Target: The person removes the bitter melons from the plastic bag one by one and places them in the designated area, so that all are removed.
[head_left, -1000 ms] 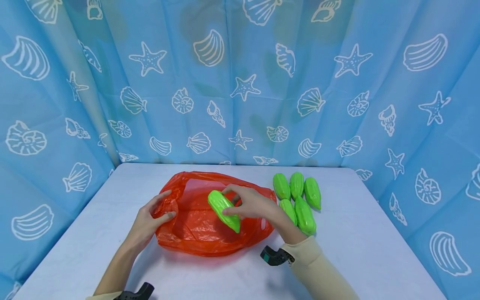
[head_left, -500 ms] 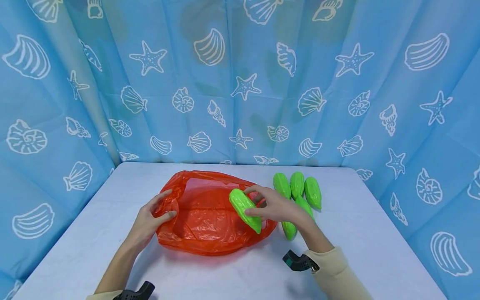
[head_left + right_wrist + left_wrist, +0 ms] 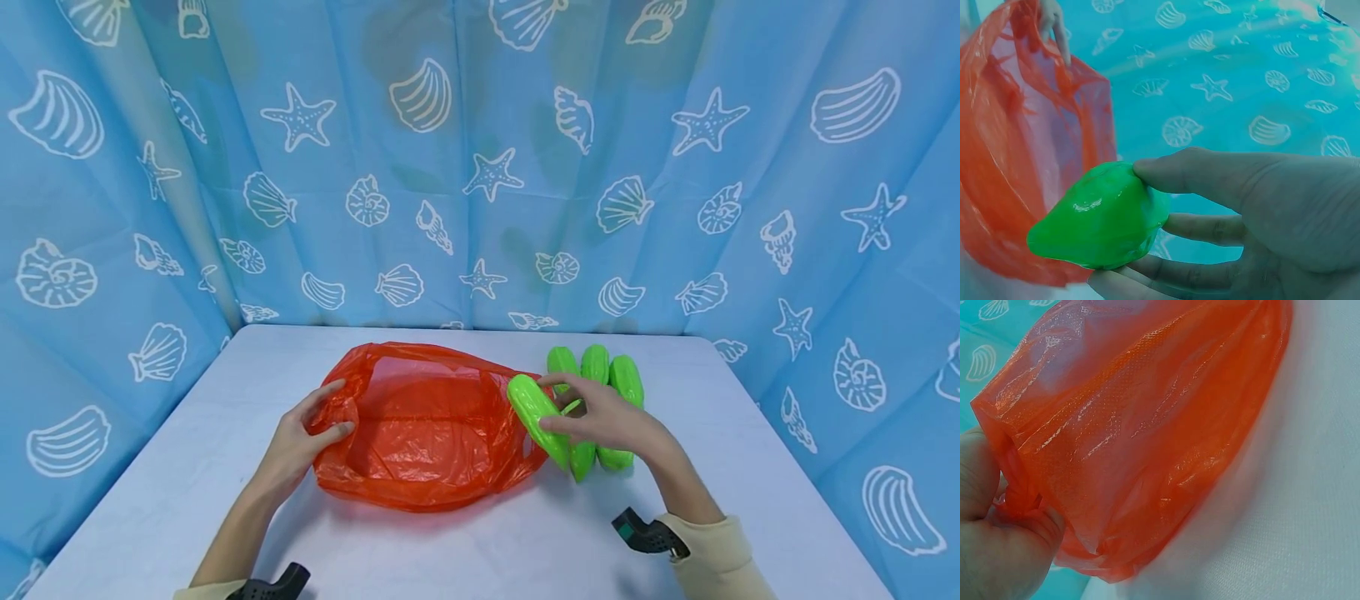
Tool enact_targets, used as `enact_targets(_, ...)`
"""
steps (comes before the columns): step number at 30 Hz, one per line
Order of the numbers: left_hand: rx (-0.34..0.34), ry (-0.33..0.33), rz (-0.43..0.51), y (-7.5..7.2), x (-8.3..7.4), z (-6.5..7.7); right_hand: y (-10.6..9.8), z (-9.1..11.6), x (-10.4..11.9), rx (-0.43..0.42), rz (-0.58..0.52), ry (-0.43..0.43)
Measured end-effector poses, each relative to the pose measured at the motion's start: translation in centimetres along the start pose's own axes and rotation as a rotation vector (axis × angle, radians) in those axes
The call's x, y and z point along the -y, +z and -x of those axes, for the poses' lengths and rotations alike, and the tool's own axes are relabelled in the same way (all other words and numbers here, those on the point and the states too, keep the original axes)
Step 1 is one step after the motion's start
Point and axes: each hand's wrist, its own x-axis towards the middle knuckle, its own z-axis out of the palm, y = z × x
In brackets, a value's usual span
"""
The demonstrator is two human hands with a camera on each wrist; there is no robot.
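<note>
A red plastic bag [image 3: 420, 450] lies in the middle of the white table, its mouth spread wide. My left hand [image 3: 292, 450] grips the bag's left rim between thumb and fingers; in the left wrist view the thumb presses the gathered film. My right hand [image 3: 607, 412] pinches a bright green toy vegetable [image 3: 536, 417], ridged, glossy and pointed at one end, like a bitter melon. It is held tilted, above the bag's right edge. In the right wrist view its pointed end faces left, with the thumb on top and fingers beneath.
Several similar green toy vegetables [image 3: 627, 379] lie grouped on the table right of the bag, partly hidden by my right hand. The white tabletop [image 3: 420, 558] runs back to a blue curtain [image 3: 480, 167] with white shell prints.
My right hand has carried the green toy vegetable rightward, from over the bag's mouth to its right edge near the other vegetables. The left hand and the bag stay in place.
</note>
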Motion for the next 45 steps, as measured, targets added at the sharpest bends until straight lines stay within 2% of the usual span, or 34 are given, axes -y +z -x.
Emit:
enact_targets(8, 0.004, -0.007, -0.002, -0.1, 0.0, 0.0, -2.2, 1.2, -1.9, -0.038, 0.0, 0.032)
enact_targets(19, 0.003, 0.003, -0.003, -0.1, 0.0, 0.0, -4.6, 2.4, -5.3, -0.069, 0.055, 0.067)
enact_targets(45, 0.002, -0.007, 0.008, -0.1, 0.0, -0.1, -7.4, 4.3, -9.4, -0.06, 0.052, 0.168)
